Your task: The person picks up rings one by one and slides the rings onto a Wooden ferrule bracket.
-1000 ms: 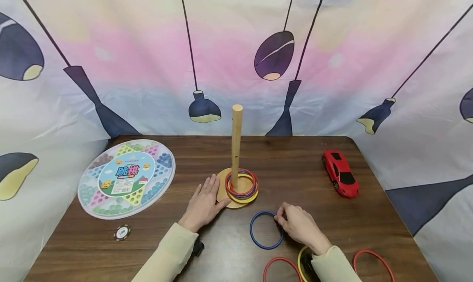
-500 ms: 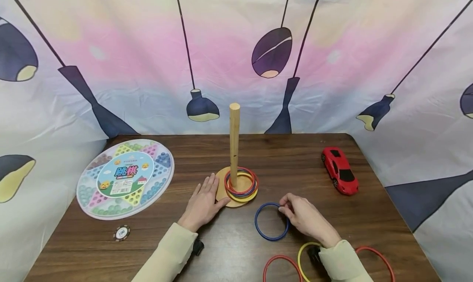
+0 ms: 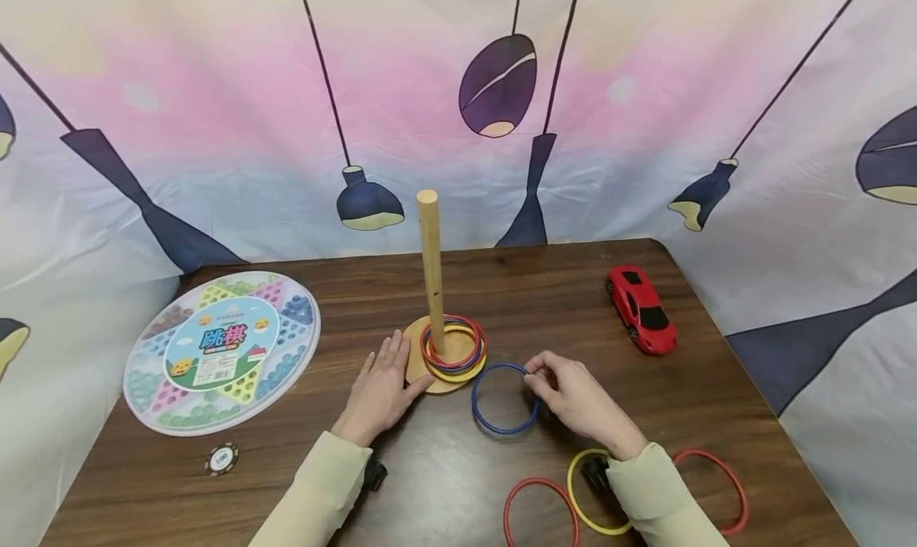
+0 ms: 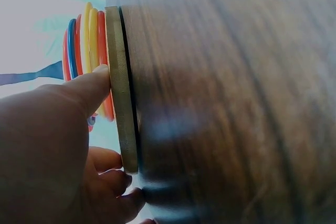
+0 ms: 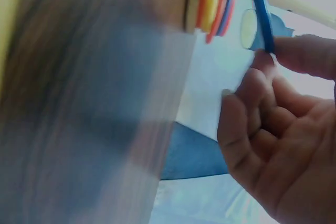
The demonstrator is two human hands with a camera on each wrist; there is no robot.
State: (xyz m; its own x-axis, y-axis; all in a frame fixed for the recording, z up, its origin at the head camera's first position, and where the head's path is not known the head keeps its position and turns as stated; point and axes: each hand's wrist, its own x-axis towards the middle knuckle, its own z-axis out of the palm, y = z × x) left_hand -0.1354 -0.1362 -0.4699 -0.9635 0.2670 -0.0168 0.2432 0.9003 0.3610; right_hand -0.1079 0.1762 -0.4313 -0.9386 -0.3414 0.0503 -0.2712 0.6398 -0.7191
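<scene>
My left hand [image 3: 376,396] rests against the left side of the round wooden base [image 3: 415,364], fingers extended along its edge. Its thumb lies at the base's front rim, close to the stacked rings in the left wrist view. From the base rises a wooden peg [image 3: 431,268], with several red, blue and yellow rings [image 4: 93,35] around its foot. My right hand [image 3: 583,400] pinches a blue ring [image 3: 505,431] between thumb and index finger. That ring is just in front and right of the base, off the peg; the right wrist view shows it tilted above the tabletop.
Near the front right lie a red ring [image 3: 533,480], a yellow ring [image 3: 571,483] partly under my right wrist, and another red ring [image 3: 743,503]. A red toy car [image 3: 640,310] stands at right. A Chinese checkers board [image 3: 215,344] and a poker chip [image 3: 222,458] lie left.
My right hand has moved the pinched blue ring farther from me and closer to the base. The left hand keeps its place on the base. The head view has shifted slightly.
</scene>
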